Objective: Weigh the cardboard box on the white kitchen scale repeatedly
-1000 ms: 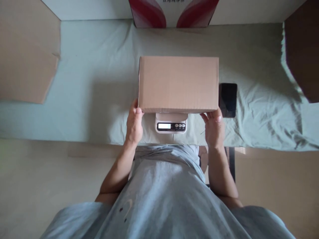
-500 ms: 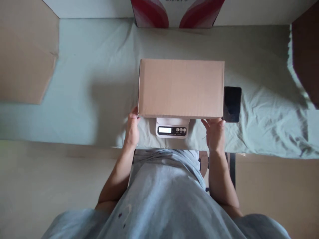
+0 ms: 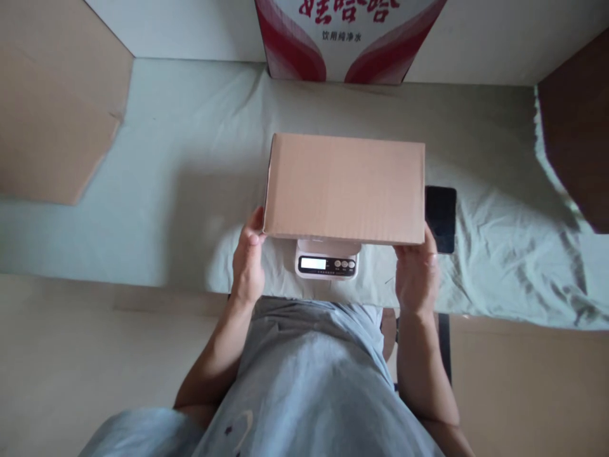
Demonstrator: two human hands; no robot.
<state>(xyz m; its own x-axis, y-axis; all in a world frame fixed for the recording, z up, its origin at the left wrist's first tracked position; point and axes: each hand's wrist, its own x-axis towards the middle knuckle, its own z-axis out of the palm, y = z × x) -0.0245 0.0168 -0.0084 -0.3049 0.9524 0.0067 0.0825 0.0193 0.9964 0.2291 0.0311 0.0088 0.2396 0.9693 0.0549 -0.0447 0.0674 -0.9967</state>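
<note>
A closed brown cardboard box (image 3: pixel 345 188) sits over a small white digital scale (image 3: pixel 327 263), whose lit display and buttons show below the box's near edge. My left hand (image 3: pixel 248 260) grips the box's near left corner. At the near right corner my right hand (image 3: pixel 417 274) holds the box from below. Most of the scale is hidden by the box.
A black phone (image 3: pixel 440 217) lies just right of the box on the pale green sheet (image 3: pixel 166 190) covering the table. A red and white carton (image 3: pixel 349 38) stands at the back. Brown cardboard pieces lie at the far left (image 3: pixel 52 108) and far right (image 3: pixel 578 146).
The view has tilted, so everything sits lower in frame. My right hand has shifted outward to the box's near right corner; the box stays over the scale.
</note>
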